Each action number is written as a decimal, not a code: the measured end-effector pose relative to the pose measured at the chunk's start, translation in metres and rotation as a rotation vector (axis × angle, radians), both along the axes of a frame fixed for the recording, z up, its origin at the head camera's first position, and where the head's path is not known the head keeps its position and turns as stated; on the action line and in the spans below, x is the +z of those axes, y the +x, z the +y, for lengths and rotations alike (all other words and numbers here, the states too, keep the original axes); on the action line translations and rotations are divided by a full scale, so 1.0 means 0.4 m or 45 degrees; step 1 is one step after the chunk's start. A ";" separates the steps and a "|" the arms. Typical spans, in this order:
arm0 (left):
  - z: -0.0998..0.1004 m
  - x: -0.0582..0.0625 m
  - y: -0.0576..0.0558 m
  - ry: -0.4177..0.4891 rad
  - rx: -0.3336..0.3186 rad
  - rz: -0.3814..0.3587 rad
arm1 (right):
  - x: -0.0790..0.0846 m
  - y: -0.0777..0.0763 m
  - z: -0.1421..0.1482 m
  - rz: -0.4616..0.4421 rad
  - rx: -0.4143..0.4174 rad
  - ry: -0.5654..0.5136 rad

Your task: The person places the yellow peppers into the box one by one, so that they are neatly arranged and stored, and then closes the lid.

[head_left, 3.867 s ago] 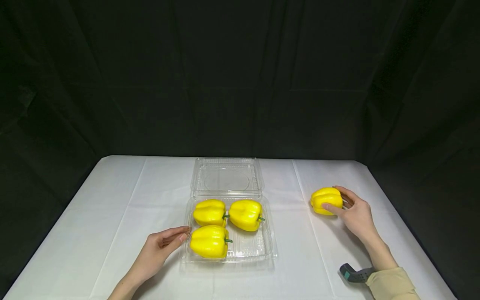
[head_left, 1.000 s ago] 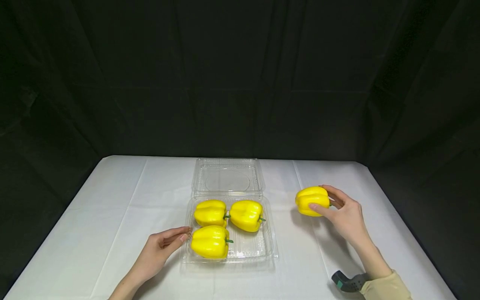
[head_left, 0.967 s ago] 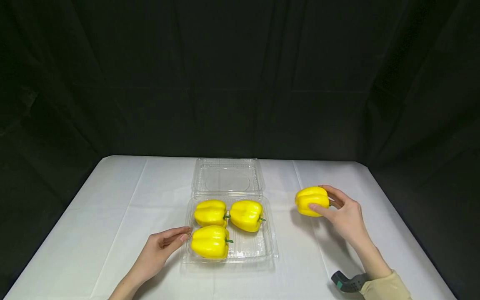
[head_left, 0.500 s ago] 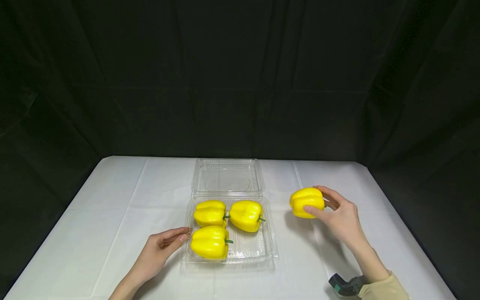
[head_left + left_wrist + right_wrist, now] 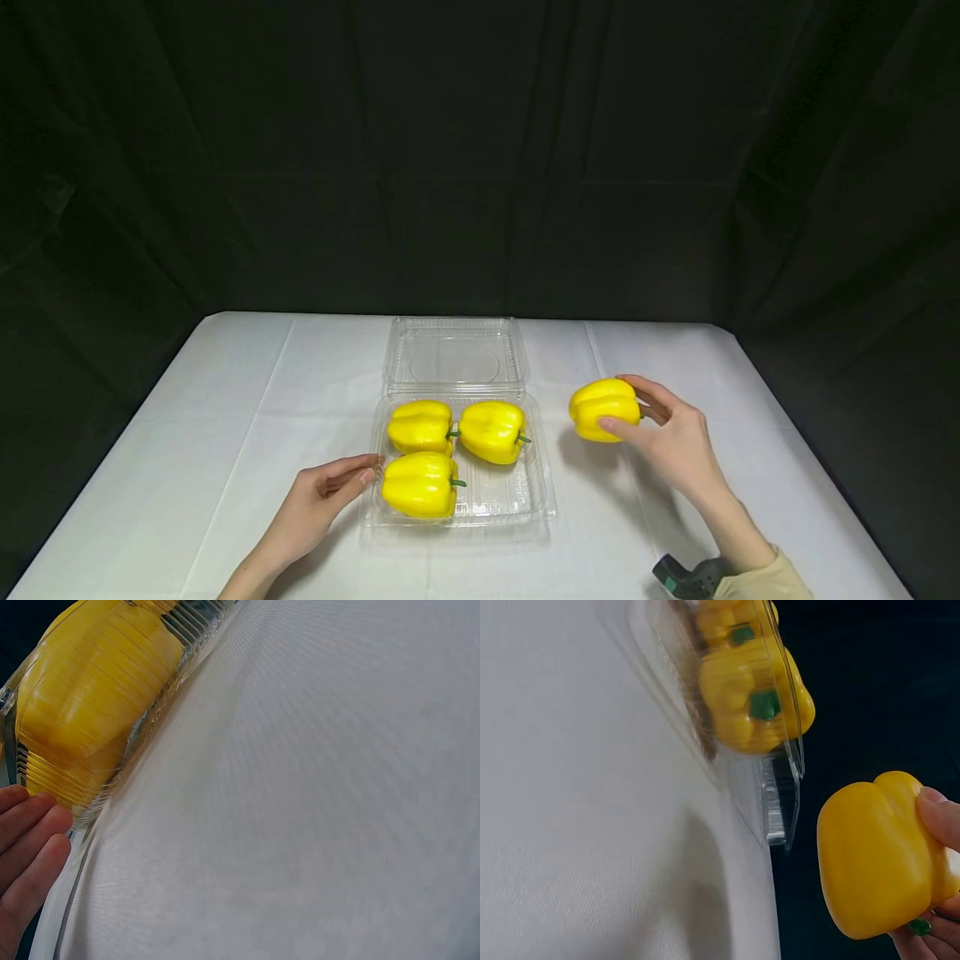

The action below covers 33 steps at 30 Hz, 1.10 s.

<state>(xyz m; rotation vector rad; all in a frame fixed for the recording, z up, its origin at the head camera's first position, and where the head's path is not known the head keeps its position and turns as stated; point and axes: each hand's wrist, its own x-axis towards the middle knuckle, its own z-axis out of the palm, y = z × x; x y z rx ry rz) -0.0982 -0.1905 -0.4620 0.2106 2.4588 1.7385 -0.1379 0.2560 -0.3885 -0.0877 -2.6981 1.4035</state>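
My right hand [image 5: 670,437] grips a yellow bell pepper [image 5: 600,408] between thumb and fingers, above the cloth to the right of the clear plastic clamshell container [image 5: 502,500]. In the right wrist view this held pepper [image 5: 874,859] shows its green stem low, beside the fingers. Three more yellow bell peppers lie in the container: one back left [image 5: 420,427], one back right [image 5: 492,431], one front left [image 5: 418,485], stems pointing right. At the container's left rim, my left hand [image 5: 318,500] pinches the edge with thumb and fingertips; in the left wrist view its fingers [image 5: 34,862] reach the ribbed wall.
The container's clear lid [image 5: 454,354] lies folded back behind the base. A white cloth [image 5: 225,417] covers the table, and a black curtain [image 5: 480,167] hangs behind it. A dark wrist device [image 5: 686,577] sits by the right sleeve [image 5: 765,579].
My right hand has lifted the bell pepper off the cloth and carried it left toward the container. The left hand has stayed at the rim, and the three peppers inside are unmoved.
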 end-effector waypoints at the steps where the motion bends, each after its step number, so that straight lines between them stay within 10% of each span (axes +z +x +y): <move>1: 0.000 0.000 0.000 -0.002 0.000 0.001 | 0.000 0.001 -0.002 0.003 0.006 0.000; 33: 0.001 0.006 0.002 0.007 -0.010 0.008 | 0.004 0.040 -0.086 0.006 0.083 -0.118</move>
